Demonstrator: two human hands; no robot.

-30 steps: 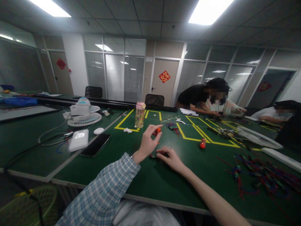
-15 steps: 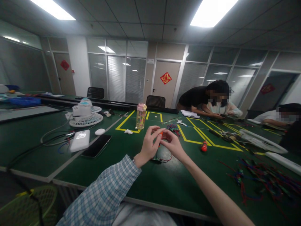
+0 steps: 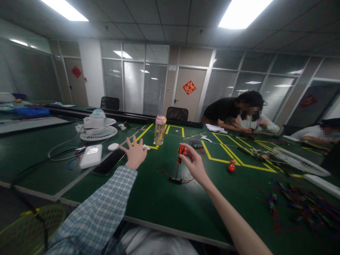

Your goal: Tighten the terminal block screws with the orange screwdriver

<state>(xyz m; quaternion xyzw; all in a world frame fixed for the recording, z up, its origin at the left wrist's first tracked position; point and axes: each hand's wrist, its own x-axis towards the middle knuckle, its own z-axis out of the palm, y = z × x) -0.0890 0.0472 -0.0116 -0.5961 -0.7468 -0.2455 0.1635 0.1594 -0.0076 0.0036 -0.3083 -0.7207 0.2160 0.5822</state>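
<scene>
An orange and black screwdriver [image 3: 181, 154] stands nearly upright, its handle held by my right hand [image 3: 195, 163]. Its tip meets a small circuit board [image 3: 175, 180] with red and black wires, lying on the green table [image 3: 154, 202]. My left hand [image 3: 135, 154] is spread with fingers apart and holds nothing; it hovers above the table beside a black phone [image 3: 110, 163] and a crumpled white tissue [image 3: 146, 147].
Behind my hands stands a pink-lidded bottle [image 3: 159, 131]. A white power bank [image 3: 91, 156] and a white fan [image 3: 97, 131] are on the left. To the right are a red object [image 3: 231, 166] and tangled wired boards [image 3: 300, 203]. Several people lean over the table at the right.
My left hand has let go of the screwdriver area, moved left and opened wide. My right hand remains at the handle, which now shows more fully.
</scene>
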